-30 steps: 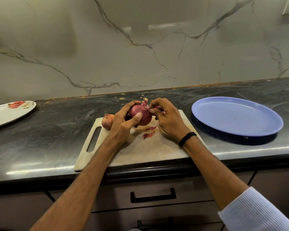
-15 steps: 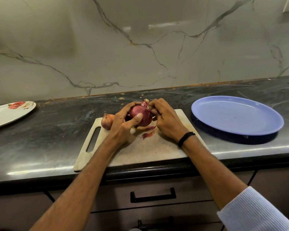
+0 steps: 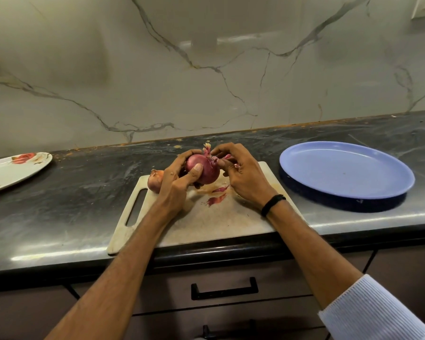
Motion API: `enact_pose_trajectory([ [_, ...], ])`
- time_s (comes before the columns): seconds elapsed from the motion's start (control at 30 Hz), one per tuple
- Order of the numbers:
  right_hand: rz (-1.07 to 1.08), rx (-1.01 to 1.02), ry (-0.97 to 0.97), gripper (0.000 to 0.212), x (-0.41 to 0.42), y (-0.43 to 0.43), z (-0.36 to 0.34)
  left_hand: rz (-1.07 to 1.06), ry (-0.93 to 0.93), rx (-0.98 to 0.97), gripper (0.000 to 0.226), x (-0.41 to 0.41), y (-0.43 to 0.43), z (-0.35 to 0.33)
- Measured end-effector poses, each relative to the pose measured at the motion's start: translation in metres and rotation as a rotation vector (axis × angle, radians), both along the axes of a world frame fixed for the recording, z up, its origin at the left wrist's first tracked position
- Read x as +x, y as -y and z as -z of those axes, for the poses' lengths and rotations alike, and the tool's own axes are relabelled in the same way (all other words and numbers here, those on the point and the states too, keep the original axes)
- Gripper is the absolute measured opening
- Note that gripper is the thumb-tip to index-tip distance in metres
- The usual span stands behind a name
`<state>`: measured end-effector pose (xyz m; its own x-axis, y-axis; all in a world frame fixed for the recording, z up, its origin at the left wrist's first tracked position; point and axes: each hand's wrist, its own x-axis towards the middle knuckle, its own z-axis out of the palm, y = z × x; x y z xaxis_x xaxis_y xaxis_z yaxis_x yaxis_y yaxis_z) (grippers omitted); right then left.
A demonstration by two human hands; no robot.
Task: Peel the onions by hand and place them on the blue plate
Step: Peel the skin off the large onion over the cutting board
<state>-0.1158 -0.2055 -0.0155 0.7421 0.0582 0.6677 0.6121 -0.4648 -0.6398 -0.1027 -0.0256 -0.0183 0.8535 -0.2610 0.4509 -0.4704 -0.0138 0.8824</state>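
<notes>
Head view: left hand grips the red onion over the cutting board, fingers curled round it. Right hand pinches a skin strip at the onion's top. Second onion sits on the board's far-left corner. Peel scraps lie on the board. Blue plate sits right of the board on the tabletop.
</notes>
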Motion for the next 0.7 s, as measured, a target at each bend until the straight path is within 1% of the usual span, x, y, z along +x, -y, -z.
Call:
enact_pose_trajectory([
  [0.1, 0.016, -0.007, -0.003, 0.012, 0.001, -0.001, 0.001, 0.003, 0.006, 0.007, 0.045, 0.000, 0.000, 0.001],
  [0.2, 0.034, -0.015, -0.014, 0.010, 0.001, -0.002, 0.000, -0.004, -0.021, -0.004, 0.048, 0.001, 0.000, 0.001],
  [0.27, 0.027, -0.015, -0.029, 0.011, 0.000, -0.003, 0.000, -0.020, -0.061, -0.061, 0.048, 0.001, 0.000, 0.001],
  [0.37, 0.002, -0.018, -0.043, 0.018, -0.001, -0.004, -0.001, -0.069, -0.083, -0.120, 0.042, 0.003, -0.001, 0.001],
  [0.5, -0.009, -0.024, -0.047, 0.023, -0.003, -0.005, -0.001, -0.085, -0.130, -0.175, 0.044, 0.009, -0.003, 0.004],
  [0.6, 0.001, -0.007, -0.047, 0.028, -0.004, -0.003, 0.000, -0.089, -0.223, -0.328, 0.035, 0.012, -0.003, 0.003],
  [0.63, 0.008, 0.001, -0.046, 0.030, -0.004, -0.001, -0.001, -0.097, -0.254, -0.396, 0.036, 0.011, -0.004, 0.002],
  [0.7, 0.024, 0.004, -0.053, 0.031, -0.004, 0.001, -0.001, -0.101, -0.281, -0.471, 0.045, 0.010, -0.006, 0.000],
])
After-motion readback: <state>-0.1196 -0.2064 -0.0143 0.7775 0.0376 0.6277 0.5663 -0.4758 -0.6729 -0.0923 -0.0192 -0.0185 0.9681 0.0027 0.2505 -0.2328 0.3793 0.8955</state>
